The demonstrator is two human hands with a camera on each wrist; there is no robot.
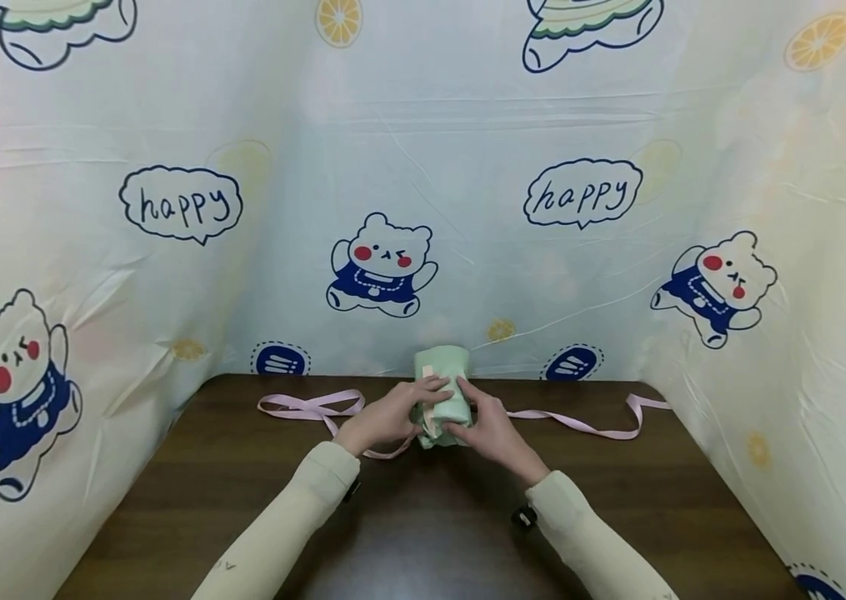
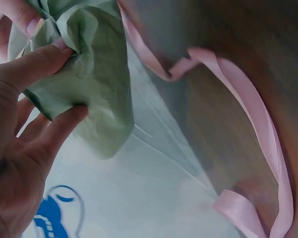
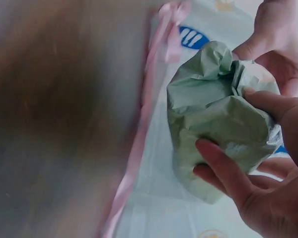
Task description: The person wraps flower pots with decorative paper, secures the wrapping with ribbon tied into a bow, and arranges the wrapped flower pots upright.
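A cylindrical bundle wrapped in light green paper [image 1: 442,360] is between both hands near the table's far edge. Its near end is crumpled into folds, as the wrist views show. From one side my left hand [image 1: 387,415] grips it, thumb pressed on the folded paper [image 2: 84,94] and fingers round its side. On the opposite side my right hand [image 1: 492,427] holds it, with the thumb at the gathered folds of the paper [image 3: 213,119]. A small pale strip [image 1: 428,372] shows on the wrapping. What lies inside the paper is hidden.
Pink ribbon [image 1: 580,423] runs over the table to the right, and more pink ribbon [image 1: 298,407] lies looped at the left. The dark wooden table [image 1: 423,533] ends against a printed cloth [image 1: 468,167], which also hangs at both sides.
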